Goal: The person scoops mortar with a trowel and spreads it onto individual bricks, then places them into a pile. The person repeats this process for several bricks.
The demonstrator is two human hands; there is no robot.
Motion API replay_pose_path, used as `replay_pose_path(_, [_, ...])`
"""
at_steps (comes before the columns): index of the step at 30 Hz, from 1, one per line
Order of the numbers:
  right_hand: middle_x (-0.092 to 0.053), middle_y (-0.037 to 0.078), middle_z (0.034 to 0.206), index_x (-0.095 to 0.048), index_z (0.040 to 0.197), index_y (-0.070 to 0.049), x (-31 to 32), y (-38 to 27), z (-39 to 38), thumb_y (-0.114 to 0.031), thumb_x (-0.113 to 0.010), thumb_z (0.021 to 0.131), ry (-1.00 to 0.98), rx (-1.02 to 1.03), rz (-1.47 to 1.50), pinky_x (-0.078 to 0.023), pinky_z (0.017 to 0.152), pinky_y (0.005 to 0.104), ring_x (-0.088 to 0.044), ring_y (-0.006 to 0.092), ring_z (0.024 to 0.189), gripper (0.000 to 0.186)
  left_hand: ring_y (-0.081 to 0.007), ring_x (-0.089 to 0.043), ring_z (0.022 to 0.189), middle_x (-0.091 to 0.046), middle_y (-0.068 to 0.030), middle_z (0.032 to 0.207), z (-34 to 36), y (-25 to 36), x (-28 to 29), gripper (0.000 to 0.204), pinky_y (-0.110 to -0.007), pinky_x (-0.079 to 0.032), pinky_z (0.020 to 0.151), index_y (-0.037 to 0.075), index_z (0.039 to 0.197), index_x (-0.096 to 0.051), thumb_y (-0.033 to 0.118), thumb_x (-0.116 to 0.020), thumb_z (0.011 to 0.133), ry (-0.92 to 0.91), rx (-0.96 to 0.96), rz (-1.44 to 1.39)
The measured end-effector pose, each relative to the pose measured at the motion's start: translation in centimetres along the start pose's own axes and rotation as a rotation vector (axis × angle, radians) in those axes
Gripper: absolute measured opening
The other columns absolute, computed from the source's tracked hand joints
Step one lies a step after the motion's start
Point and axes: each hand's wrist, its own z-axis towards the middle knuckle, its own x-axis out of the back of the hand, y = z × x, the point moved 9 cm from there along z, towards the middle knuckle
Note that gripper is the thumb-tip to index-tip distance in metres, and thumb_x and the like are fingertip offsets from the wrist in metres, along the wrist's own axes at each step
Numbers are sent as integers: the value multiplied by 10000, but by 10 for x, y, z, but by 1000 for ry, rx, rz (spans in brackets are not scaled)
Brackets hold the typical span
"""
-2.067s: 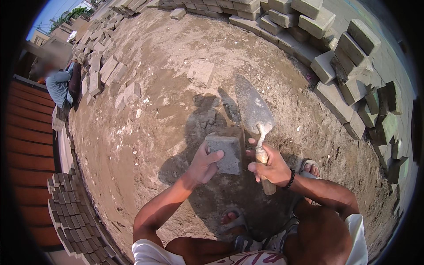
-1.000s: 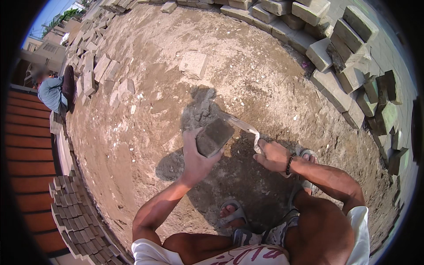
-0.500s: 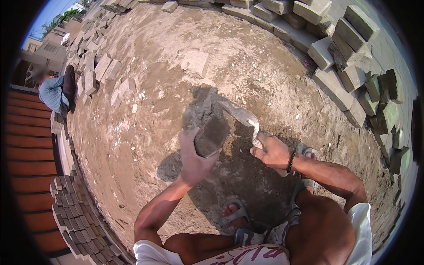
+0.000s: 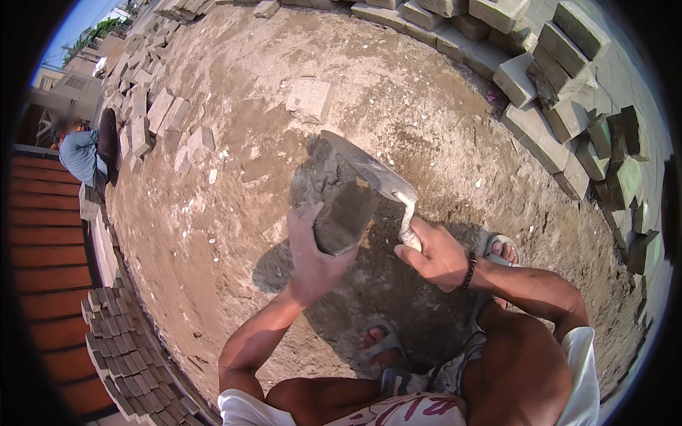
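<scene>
My left hand [image 4: 317, 248] grips a grey paving block [image 4: 347, 216] from its near left side, fingers along one edge and thumb along the near end. In my right hand [image 4: 433, 253] is a trowel [image 4: 369, 169], its pale handle wrapped by my fingers. The trowel's long blade points up and to the left, passing beyond the far right corner of the block. Beneath the block and blade lies dirt in shadow. Another pale block [image 4: 310, 100] lies on the soil straight ahead of my hands.
Stacked and tumbled blocks [image 4: 534, 135] line the right side. More loose blocks [image 4: 153, 113] spread along the far left, where a person in a blue shirt [image 4: 83, 157] sits. At lower left stands a neat block stack [image 4: 135, 355] beside an orange slatted gate [image 4: 50, 284]. My sandalled foot [image 4: 380, 339] is close by.
The trowel blade has swung up and now shows more of its flat face, its tip farther left. My left hand still holds the block in nearly the same place.
</scene>
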Motion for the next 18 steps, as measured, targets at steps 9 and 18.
replay_pose_path(9, [-629, 259, 731, -511, 1069, 71, -12, 56, 8, -268, -573, 923, -117, -331, 72, -497, 661, 490, -647, 445, 720, 374, -290, -474, 1031, -431, -148, 1111, 3, -5, -8, 780, -405, -403, 891, 11, 1280, -425, 115, -864, 643, -17, 10, -47])
replay_pose_path(18, [-628, 271, 763, -464, 1111, 38, -26, -16, -33, -332, -541, 947, -197, 104, -104, -502, 725, 517, -623, 476, 760, 412, -324, -474, 1010, -432, -169, 1093, 7, -8, -1, 806, -427, -403, 866, 4, 1301, -414, 109, -858, 636, -9, 48, -32])
